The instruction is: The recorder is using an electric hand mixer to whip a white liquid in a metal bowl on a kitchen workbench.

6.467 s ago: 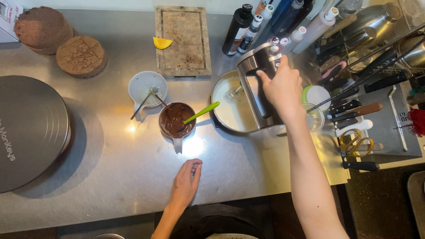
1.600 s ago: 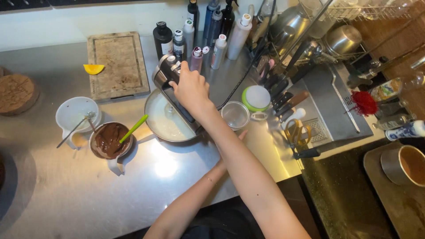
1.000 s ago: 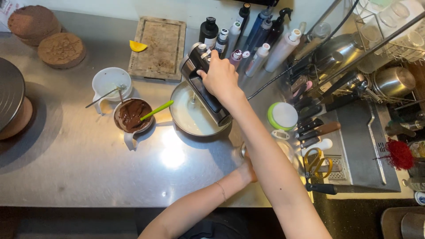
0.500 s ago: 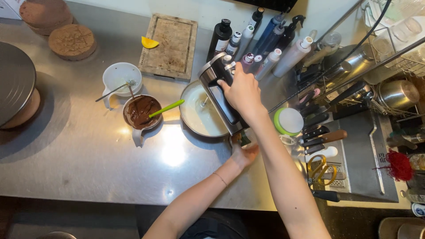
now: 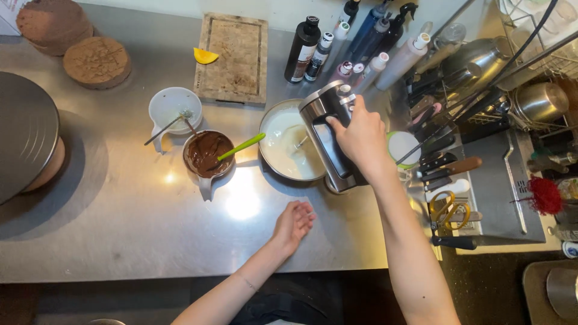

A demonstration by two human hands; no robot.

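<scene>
One hand mixer (image 5: pixel 328 135) gripped in right hand (image 5: pixel 361 135), beaters down-left; left hand (image 5: pixel 293 222) fingers loose, empty.

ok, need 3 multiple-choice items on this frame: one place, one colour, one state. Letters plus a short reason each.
1. Where does the orange wedge lie?
A. at the left edge of the wooden board
B. inside the white cup
C. beside the scissors

2. What colour is the spatula handle in the chocolate bowl?
A. red
B. green
C. black

3. What is the right hand doing?
A. resting flat on the counter
B. holding a knife
C. gripping the hand mixer over the cream bowl

Answers:
1 A, the wedge sits against the board's left edge.
2 B, the handle is bright green.
3 C, its fingers wrap the mixer; the left hand rests on the steel counter.
</scene>
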